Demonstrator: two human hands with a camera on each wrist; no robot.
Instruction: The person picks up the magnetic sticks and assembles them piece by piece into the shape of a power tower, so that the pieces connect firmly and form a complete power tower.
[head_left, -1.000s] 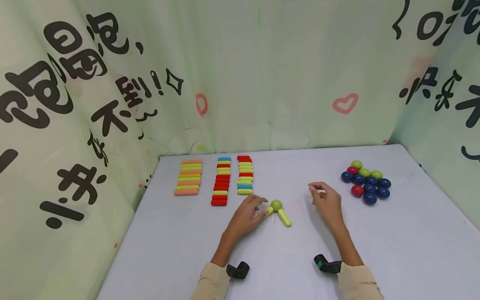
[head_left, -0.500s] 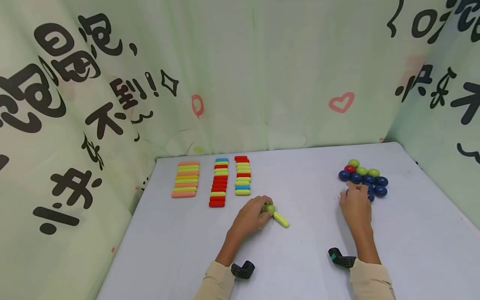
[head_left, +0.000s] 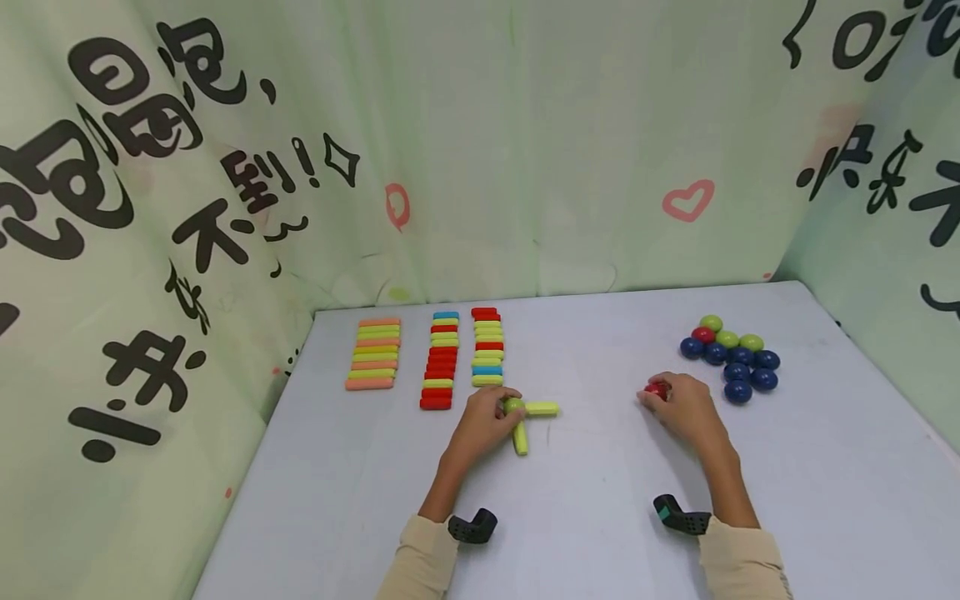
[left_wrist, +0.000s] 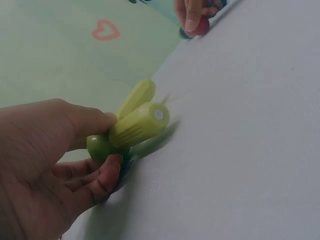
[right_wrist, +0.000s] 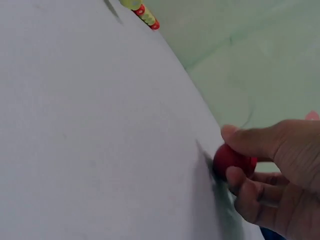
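My left hand grips a green ball between thumb and fingers. Two yellow-green rods stick out of that ball: one rod points right, the other rod toward the table's front. In the left wrist view a small white dot shows on the end of the nearer rod. My right hand pinches a red ball with thumb and fingertips, low over the table and left of the ball group. Fingers cover part of both balls.
Behind my left hand, coloured rods lie side by side in three columns; the nearest is a red, yellow and blue column. At the right sits a group of blue, green and red balls, including a blue ball. A printed curtain borders the white table.
My right hand reached to the ball group, took a red ball and came back left with it. My left hand took hold of the green ball and turned it with its rods, moving slightly left.
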